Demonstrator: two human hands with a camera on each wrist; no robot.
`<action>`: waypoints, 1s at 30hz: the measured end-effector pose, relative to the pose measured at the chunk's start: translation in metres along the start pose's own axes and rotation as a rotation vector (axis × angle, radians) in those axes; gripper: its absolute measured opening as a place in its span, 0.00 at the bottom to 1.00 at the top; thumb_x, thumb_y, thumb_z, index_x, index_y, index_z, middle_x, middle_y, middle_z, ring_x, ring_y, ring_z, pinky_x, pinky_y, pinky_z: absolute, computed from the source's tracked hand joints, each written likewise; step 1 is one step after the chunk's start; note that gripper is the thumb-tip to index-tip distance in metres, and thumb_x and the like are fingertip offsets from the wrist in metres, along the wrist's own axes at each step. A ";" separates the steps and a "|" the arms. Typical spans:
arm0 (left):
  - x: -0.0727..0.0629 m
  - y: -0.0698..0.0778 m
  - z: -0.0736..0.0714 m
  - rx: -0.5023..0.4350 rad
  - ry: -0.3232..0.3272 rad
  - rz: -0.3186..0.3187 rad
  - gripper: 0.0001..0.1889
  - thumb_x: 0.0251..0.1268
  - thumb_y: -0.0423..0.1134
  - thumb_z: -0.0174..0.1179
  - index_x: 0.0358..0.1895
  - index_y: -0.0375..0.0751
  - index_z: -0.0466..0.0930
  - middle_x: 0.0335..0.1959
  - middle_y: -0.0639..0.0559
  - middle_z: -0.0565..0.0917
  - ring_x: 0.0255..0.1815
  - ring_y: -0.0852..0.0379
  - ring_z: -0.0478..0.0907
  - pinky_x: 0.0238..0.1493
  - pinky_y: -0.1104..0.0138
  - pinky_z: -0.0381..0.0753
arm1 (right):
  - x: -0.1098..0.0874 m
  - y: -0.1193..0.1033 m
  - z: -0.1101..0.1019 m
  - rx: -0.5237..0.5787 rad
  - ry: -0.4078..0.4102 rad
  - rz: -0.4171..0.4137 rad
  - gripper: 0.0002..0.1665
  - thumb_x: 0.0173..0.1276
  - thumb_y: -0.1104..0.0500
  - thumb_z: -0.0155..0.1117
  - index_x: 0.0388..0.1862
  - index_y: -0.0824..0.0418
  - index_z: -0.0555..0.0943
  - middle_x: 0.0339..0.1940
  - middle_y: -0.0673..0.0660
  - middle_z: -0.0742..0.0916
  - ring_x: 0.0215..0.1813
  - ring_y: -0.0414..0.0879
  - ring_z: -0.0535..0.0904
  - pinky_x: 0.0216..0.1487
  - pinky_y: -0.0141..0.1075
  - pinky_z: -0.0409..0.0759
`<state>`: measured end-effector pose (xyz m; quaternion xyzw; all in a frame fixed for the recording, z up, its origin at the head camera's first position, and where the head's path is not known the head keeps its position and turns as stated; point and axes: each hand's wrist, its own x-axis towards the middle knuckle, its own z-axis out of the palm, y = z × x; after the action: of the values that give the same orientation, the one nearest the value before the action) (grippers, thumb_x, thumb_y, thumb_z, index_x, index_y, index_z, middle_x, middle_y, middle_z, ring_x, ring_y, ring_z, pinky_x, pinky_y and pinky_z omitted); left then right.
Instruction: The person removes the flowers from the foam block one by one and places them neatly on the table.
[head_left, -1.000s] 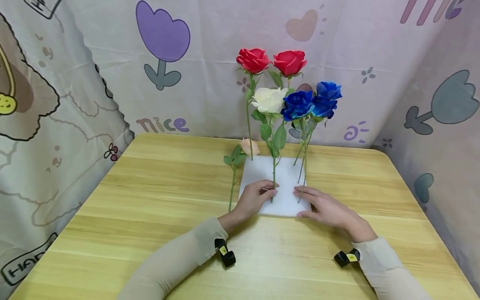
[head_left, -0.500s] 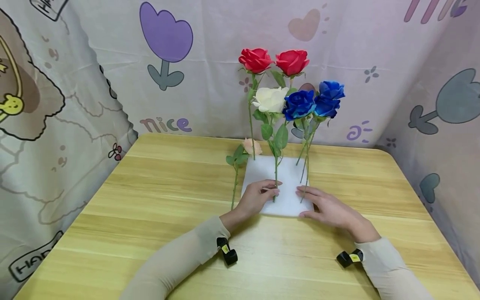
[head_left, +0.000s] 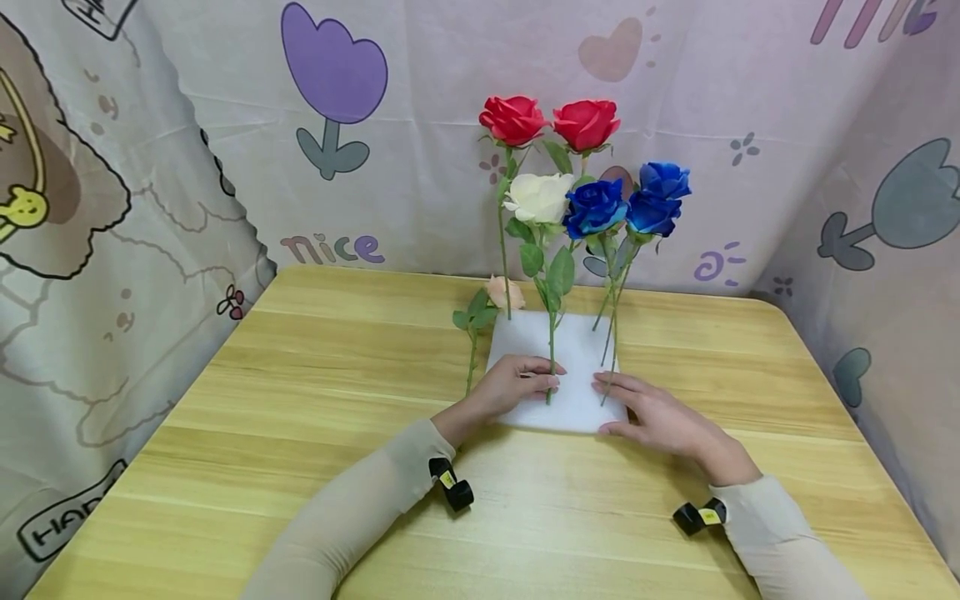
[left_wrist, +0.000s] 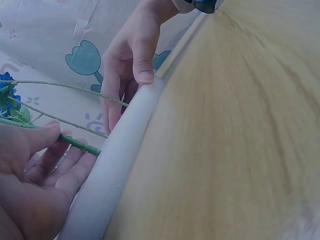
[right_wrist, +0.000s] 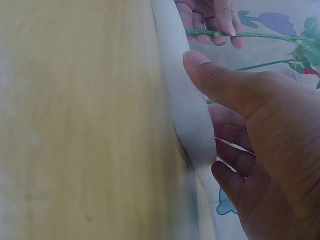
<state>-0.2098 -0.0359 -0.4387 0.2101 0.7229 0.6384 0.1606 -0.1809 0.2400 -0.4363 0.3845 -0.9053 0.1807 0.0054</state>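
A white foam block [head_left: 570,417] lies on the table with several roses standing in it. My left hand [head_left: 513,385] pinches the green stem [left_wrist: 85,146] of the white rose [head_left: 536,198] between thumb and fingers, low down, just above the foam. The stem's lower end meets the foam surface in the left wrist view. My right hand [head_left: 660,417] rests at the block's right front corner, thumb [right_wrist: 197,60] on the front edge and fingers spread over the top beside the stems of the blue roses [head_left: 596,208]. Two red roses [head_left: 512,121] stand at the back.
A pale peach rose [head_left: 506,292] with green leaves lies on the wooden table [head_left: 360,358] left of the foam. A printed cloth [head_left: 450,67] hangs behind and on both sides. A black wrist device [head_left: 453,487] sits on each sleeve.
My left wrist and forearm shift slightly up and left while the fingers stay on the white rose's stem. The right hand keeps its place on the foam. The head view shifts a little.
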 end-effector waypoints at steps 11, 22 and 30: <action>-0.004 0.011 0.000 -0.036 -0.004 -0.019 0.13 0.70 0.27 0.57 0.52 0.21 0.79 0.49 0.29 0.81 0.44 0.52 0.81 0.54 0.50 0.80 | 0.000 -0.001 0.000 0.001 0.002 -0.003 0.39 0.65 0.45 0.69 0.67 0.68 0.73 0.71 0.62 0.71 0.70 0.59 0.67 0.67 0.52 0.68; 0.000 0.000 -0.001 -0.064 0.005 0.007 0.14 0.70 0.32 0.59 0.53 0.26 0.81 0.46 0.32 0.83 0.44 0.53 0.82 0.49 0.57 0.83 | -0.001 -0.002 0.000 0.006 -0.006 0.010 0.40 0.66 0.44 0.68 0.68 0.67 0.72 0.72 0.62 0.71 0.71 0.59 0.66 0.68 0.52 0.67; -0.002 0.007 0.000 -0.030 0.023 0.007 0.14 0.71 0.35 0.59 0.53 0.29 0.81 0.43 0.39 0.85 0.44 0.51 0.83 0.46 0.61 0.85 | -0.001 -0.002 0.000 0.002 -0.004 0.010 0.40 0.66 0.43 0.67 0.68 0.67 0.72 0.72 0.62 0.70 0.71 0.59 0.66 0.68 0.52 0.67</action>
<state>-0.2073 -0.0363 -0.4320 0.2029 0.7144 0.6519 0.1532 -0.1790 0.2394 -0.4360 0.3805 -0.9069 0.1809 0.0022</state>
